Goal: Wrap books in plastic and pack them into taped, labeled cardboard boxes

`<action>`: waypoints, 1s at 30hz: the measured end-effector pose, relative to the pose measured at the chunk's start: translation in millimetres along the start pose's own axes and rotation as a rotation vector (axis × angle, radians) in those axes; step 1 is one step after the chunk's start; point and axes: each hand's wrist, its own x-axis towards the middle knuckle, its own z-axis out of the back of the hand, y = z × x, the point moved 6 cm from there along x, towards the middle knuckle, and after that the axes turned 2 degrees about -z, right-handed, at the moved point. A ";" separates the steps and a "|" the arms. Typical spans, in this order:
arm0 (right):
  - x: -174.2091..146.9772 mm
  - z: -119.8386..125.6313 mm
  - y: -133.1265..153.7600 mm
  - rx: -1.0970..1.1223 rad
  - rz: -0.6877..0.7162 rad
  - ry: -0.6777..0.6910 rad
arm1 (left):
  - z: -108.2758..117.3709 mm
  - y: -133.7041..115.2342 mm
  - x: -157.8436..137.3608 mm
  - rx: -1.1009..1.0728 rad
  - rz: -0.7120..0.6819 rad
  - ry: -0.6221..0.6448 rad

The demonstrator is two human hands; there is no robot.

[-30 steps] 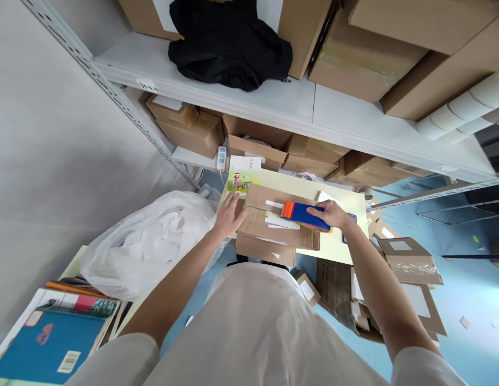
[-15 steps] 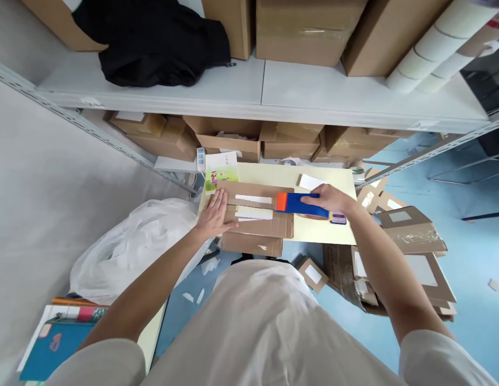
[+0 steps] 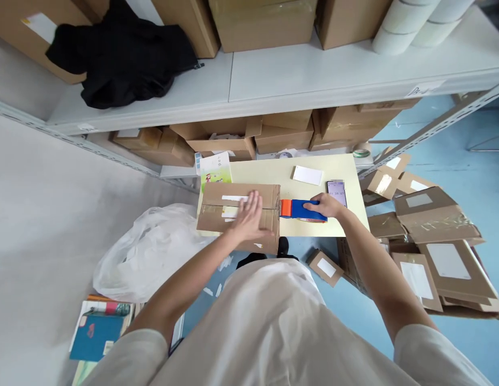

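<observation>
A cardboard box point(image 3: 211, 210) rests on the pale yellow table point(image 3: 257, 170), its near side reaching past the table's front edge. My left hand point(image 3: 249, 220) lies flat on the box top with fingers stretched, covering part of the white labels. In my right hand point(image 3: 324, 206) is a blue and orange tape dispenser point(image 3: 300, 209), its orange end against the right edge of the box near the top seam. Just behind my right hand lies a phone point(image 3: 336, 192) with a lit screen.
On the table are a picture booklet point(image 3: 215, 170) and a white card stack point(image 3: 308, 175). Behind stands a shelf point(image 3: 273, 88) with boxes and a black garment point(image 3: 129, 56). A plastic bag point(image 3: 148, 252) is at left; flattened boxes point(image 3: 450, 262) pile up at right.
My left hand has moved from the box's left edge to its right half. The tape dispenser has gone from over the box top to its right edge. The camera view has shifted.
</observation>
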 end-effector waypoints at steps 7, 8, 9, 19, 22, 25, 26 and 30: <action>-4.1 -5.5 -15.7 0.103 0.021 0.042 | -6.0 -59.6 25.4 -0.063 -0.114 -0.049; -5.7 -3.6 -19.3 0.109 0.025 0.054 | -7.1 -57.1 24.3 -0.056 -0.108 -0.047; -7.8 -0.4 -23.7 0.109 0.022 0.061 | -7.9 -54.4 23.1 -0.049 -0.104 -0.045; -15.0 12.3 4.8 -0.404 -0.200 -0.024 | -1.6 -70.3 27.7 0.000 -0.082 0.032; -5.9 -7.5 50.9 -0.483 -0.199 -0.092 | -0.3 -75.4 30.2 0.036 -0.030 0.040; -4.9 -28.6 70.7 -0.593 -0.173 -0.077 | -0.9 -77.0 30.5 0.045 0.006 0.039; -7.0 -34.1 68.7 -0.614 -0.168 -0.068 | -1.2 -76.8 30.4 0.034 0.011 0.036; -20.2 -39.1 32.2 -0.542 -0.237 -0.241 | -0.7 -70.8 28.4 -0.138 -0.010 -0.007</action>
